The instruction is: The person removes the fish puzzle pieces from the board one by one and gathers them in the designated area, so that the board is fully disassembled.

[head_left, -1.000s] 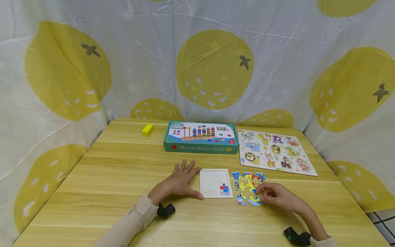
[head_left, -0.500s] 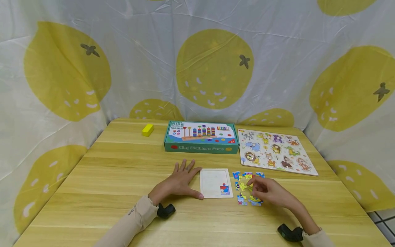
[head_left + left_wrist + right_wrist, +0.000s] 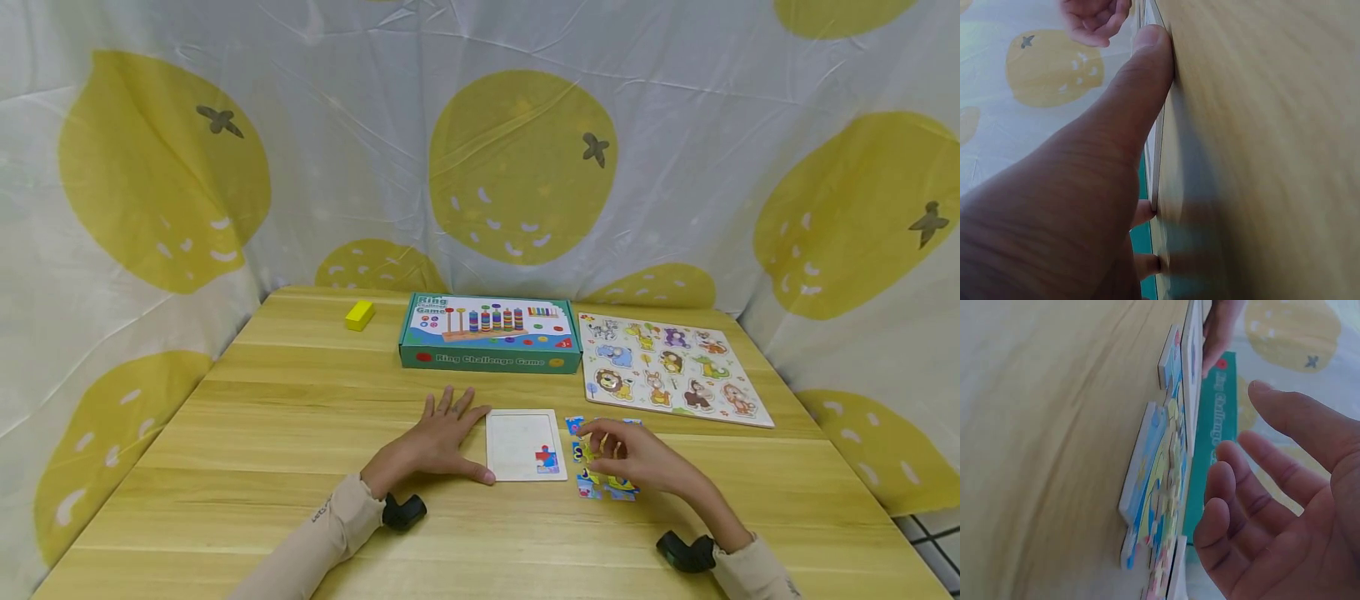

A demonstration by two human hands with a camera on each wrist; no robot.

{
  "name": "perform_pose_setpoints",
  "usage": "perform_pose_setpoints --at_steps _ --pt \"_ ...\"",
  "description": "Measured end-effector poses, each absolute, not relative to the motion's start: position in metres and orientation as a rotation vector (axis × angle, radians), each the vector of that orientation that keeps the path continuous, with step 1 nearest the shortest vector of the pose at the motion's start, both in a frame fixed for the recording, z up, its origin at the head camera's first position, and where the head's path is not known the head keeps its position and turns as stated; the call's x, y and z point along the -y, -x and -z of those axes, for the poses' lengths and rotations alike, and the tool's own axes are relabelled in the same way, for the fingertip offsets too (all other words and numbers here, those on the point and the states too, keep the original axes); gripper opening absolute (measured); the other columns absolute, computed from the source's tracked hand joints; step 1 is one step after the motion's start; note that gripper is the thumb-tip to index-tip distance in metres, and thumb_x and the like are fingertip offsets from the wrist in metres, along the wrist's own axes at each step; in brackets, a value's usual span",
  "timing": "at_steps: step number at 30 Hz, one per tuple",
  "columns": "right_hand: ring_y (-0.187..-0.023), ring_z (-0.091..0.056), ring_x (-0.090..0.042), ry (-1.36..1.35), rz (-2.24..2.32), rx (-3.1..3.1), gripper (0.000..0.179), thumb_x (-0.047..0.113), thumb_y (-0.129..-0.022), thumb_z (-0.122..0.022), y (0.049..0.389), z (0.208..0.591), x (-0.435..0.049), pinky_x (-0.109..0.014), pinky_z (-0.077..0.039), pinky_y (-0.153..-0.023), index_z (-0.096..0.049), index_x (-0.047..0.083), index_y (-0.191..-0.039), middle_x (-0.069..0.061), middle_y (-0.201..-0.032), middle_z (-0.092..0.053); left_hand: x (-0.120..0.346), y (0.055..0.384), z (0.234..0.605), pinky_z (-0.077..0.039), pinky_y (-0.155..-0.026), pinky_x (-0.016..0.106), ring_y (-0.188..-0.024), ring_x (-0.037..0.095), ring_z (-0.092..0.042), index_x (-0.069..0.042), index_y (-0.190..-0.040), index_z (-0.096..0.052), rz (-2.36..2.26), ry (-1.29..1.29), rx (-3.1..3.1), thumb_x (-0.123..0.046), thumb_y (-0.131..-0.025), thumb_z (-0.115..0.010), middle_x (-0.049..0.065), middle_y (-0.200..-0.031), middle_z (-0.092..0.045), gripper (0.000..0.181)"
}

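Note:
My left hand [image 3: 435,442] lies spread at the left edge of a white puzzle tray [image 3: 517,433], its thumb touching the lower left corner. One red and blue jigsaw piece [image 3: 547,460] sits in the tray's lower right corner. Right of the tray, several loose jigsaw pieces [image 3: 587,487] lie in rows on the table. Over them hovers my right hand [image 3: 633,454], partly hiding them. In the right wrist view its fingers are loosely bent and hold nothing, with the thumb apart from them and the pieces [image 3: 1147,469] below.
A green Ring Challenge Game box [image 3: 491,333] stands behind the tray. To its right lies an animal puzzle board [image 3: 667,367], and a yellow block [image 3: 359,316] is at the back left. A lemon-print cloth [image 3: 360,150] hangs along the back.
My right hand has moved left across the loose pieces, from their right side toward the tray, and its fingers have spread apart. My left hand and the tray stay in place.

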State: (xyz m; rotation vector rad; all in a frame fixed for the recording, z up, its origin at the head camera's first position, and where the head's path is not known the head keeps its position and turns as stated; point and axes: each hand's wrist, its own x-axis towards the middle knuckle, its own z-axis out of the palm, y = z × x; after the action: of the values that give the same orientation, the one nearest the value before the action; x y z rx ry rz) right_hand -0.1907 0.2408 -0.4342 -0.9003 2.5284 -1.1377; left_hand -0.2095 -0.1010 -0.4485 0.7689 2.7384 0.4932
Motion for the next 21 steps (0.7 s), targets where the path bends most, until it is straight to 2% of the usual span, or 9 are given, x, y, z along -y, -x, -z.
perform_pose_setpoints --at_steps 7,12,21 --pt "-0.076 -0.055 -0.010 0.970 1.161 -2.488 0.042 0.020 -0.089 -0.069 0.196 0.435 -0.228 -0.026 -0.049 -0.061 -0.058 0.003 -0.126 -0.009 -0.097 -0.061 0.101 0.209 0.447 0.005 -0.112 0.063 -0.144 0.044 0.005 -0.023 -0.153 -0.024 -0.490 -0.766 -2.737 -0.074 -0.070 -0.066 0.013 -0.161 -0.006 0.106" --pt "-0.082 -0.056 -0.012 0.997 1.112 -2.509 0.043 0.023 -0.089 -0.070 0.199 0.436 -0.219 -0.025 -0.049 -0.062 -0.059 0.007 -0.127 -0.006 -0.101 -0.062 0.101 0.208 0.446 0.005 -0.112 0.063 -0.144 0.044 0.005 -0.022 -0.153 -0.025 -0.495 -0.767 -2.734 -0.073 -0.070 -0.067 0.013 -0.161 -0.007 0.106" --pt "-0.083 -0.054 -0.022 0.962 1.068 -2.498 0.040 0.021 -0.087 -0.072 0.201 0.435 -0.206 -0.025 -0.048 -0.064 -0.061 0.007 -0.124 -0.005 -0.101 -0.060 0.101 0.209 0.447 0.005 -0.112 0.063 -0.144 0.044 0.005 -0.023 -0.153 -0.025 -0.502 -0.759 -2.730 -0.073 -0.070 -0.067 0.013 -0.161 -0.006 0.106"
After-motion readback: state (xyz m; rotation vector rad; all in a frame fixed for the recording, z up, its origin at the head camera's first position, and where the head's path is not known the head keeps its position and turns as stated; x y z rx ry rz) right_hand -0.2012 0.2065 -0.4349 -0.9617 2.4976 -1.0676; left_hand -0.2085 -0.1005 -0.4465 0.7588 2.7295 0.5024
